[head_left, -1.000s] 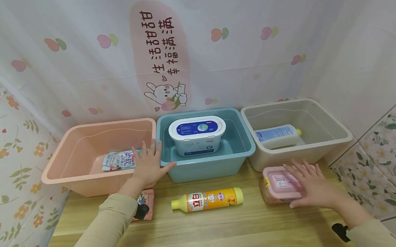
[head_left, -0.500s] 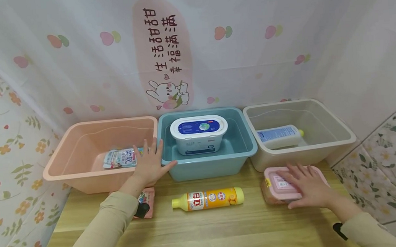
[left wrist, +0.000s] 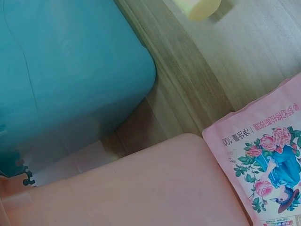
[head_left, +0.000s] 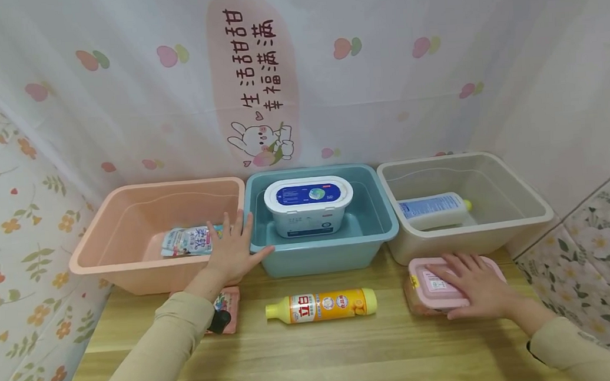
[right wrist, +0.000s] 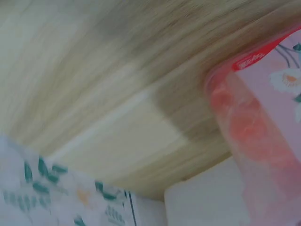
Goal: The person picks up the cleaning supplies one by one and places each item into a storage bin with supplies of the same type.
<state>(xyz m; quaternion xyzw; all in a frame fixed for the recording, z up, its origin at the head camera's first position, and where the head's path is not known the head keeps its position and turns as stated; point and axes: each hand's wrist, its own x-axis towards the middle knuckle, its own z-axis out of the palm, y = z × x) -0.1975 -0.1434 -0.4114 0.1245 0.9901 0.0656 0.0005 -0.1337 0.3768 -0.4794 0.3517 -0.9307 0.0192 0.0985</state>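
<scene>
Looks roughly halfway. Done: blue pouch [head_left: 183, 241] in left peach bin [head_left: 141, 276], white tub [head_left: 309, 215] in middle blue bin [head_left: 321, 263], white bottle [head_left: 435, 211] in right grey bin [head_left: 478, 237]. Pending, seemingly: pink packet [left wrist: 273, 165], yellow bottle [head_left: 321, 306], pink-lidded box [head_left: 433, 291], all on near table [head_left: 306, 364]. Touches box lid with right hand [head_left: 476, 287], fingers spread; spreads left hand [head_left: 232, 256] at peach bin's near-right corner.

A wood-grain bench [head_left: 317, 364] stretches beneath the hands [head_left: 232, 251] [head_left: 476, 285]. Behind it, beyond them, hangs white cloth [head_left: 388, 7] with fruit-like prints, a pink patch [head_left: 253, 64], dark lettering and a rabbit [head_left: 260, 139]. Orange-flowered covering [head_left: 16, 281] stands to their left, white-flowered covering [head_left: 598, 252] to their right. Soft light falls.
</scene>
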